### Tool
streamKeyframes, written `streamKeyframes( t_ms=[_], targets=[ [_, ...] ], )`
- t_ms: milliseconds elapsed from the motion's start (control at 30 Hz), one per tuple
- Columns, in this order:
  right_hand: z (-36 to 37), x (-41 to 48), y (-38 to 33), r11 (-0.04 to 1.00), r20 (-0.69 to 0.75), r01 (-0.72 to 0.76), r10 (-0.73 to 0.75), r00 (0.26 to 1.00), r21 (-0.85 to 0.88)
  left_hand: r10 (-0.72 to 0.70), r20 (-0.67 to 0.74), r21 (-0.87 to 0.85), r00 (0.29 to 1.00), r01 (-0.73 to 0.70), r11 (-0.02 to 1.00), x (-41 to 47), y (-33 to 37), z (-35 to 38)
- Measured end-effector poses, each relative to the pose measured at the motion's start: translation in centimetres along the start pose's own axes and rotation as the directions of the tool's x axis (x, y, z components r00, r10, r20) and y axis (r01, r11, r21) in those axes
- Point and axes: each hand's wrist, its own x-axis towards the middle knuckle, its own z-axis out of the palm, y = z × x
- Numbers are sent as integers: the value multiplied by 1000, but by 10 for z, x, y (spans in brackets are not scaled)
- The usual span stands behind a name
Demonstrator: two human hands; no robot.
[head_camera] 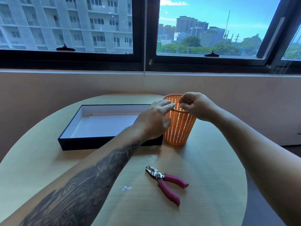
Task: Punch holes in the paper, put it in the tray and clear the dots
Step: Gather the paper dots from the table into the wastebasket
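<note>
An orange perforated basket (pixel 179 128) stands upright on the round wooden table (pixel 211 168), just right of a black tray with a white inside (pixel 91 141). White paper (pixel 104 124) lies flat in the tray. My left hand (pixel 153 121) rests against the basket's left side, fingers spread. Over the basket's rim hovers my right hand (pixel 195 106), its fingertips pinched together; whether they hold anything is too small to tell. A hole punch with pink handles (pixel 167 183) lies on the table near me. A few white paper dots (pixel 127 188) lie left of the punch.
The table's far edge sits close to a beige wall below a wide window. A blind chain (pixel 144 38) hangs down at the middle of the window. Dark floor shows to the right of the table.
</note>
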Motion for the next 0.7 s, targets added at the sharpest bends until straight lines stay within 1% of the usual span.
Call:
streamKeyframes(
  t_ms=[67, 167, 233, 300, 367, 433, 533, 633, 700],
  targets=[
    [1, -5, -2, 995, -65, 89, -92, 994, -46, -12, -4, -14, 1000, 12, 1000, -11, -5, -4],
    [6, -17, -14, 959, -181, 237, -263, 948, -156, -81, -23, -66, 996, 79, 995, -36, -22, -8],
    [16, -30, -29, 934, -192, 316, -345, 919, -163, -133, -18, -86, 991, 131, 988, -58, -37, -9],
    [37, -45, -44, 915, -134, 386, -399, 907, -115, -187, 3, -107, 982, 186, 977, -82, -51, -7],
    [63, -62, -55, 910, -48, 411, -414, 909, -57, -234, 41, -114, 971, 238, 965, -104, -63, -4],
    [90, -81, -64, 914, 52, 406, -404, 913, -17, -295, 86, -117, 952, 303, 946, -125, -72, -2],
    [125, -108, -72, 913, 203, 409, -401, 893, 5, -330, 126, -88, 935, 342, 935, -149, -83, 5],
    [154, -128, -70, 919, 269, 394, -377, 886, -11, -372, 151, -8, 916, 378, 926, -169, -85, 13],
    [167, -137, -68, 926, 312, 376, -351, 883, -24, -391, 140, 12, 910, 393, 919, -179, -85, 19]
  ],
)
